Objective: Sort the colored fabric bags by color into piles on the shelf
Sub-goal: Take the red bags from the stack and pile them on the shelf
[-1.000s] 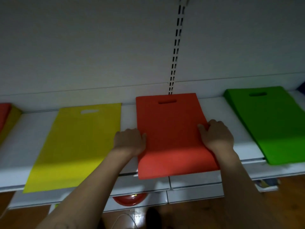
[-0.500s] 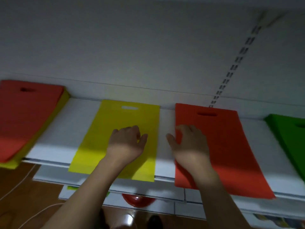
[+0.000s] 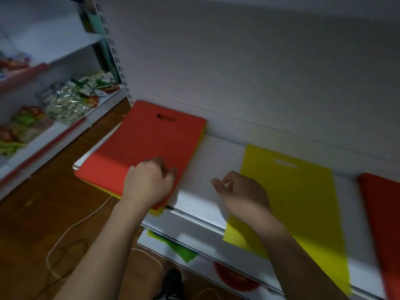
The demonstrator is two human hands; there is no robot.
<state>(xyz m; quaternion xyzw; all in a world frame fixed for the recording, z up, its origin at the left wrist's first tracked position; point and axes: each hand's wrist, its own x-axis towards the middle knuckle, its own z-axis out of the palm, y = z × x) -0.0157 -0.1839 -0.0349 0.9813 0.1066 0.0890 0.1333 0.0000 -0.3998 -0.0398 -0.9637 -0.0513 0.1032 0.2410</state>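
Pinching the near corner of the mixed stack's top red bag (image 3: 142, 148), the left hand (image 3: 147, 187) is clamped on it; only that layer should be peeled. Just right, the right hand (image 3: 242, 195) is relaxed, empty, beside the yellow bag (image 3: 298, 202).

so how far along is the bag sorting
Done: a yellow bag lies alone on the shelf, and a red pile sits at the far right. In hand: the left hand grips the top red bag of the mixed stack; the right hand hovers, holding nothing. Left: yellow edges still show under that stack.
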